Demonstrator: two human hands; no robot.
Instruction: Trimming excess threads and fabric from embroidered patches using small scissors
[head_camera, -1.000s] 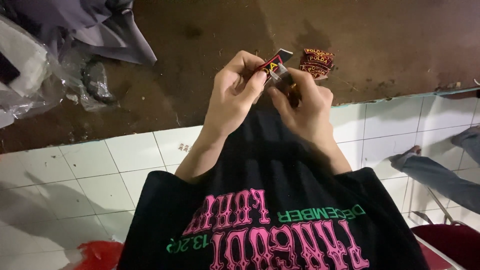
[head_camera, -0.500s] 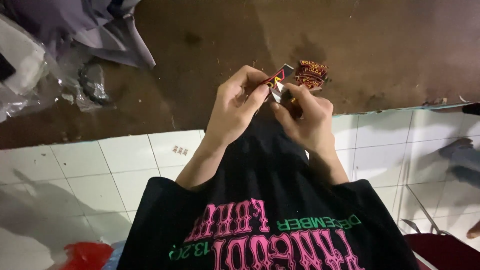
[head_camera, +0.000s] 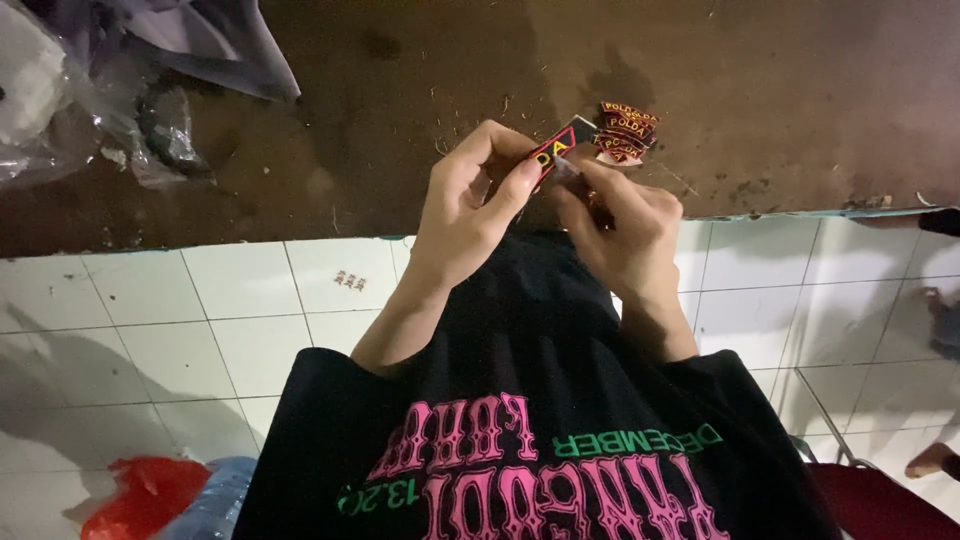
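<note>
Near the worktop's front edge, left hand (head_camera: 465, 215) is pinching a small embroidered patch (head_camera: 553, 150) while right hand (head_camera: 625, 230) is gripping its end; advisable: keep fingertips close, patch taut, beside patch pile (head_camera: 625, 130).

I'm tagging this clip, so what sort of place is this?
Probably an informal workshop: a worn brown worktop over white wall tiles, a small pile of embroidered patches, and plastic bags at its far end.

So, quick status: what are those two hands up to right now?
Left hand and right hand both pinch one small embroidered patch. Pile of like patches just beyond on the brown table. Nothing in between.
</note>
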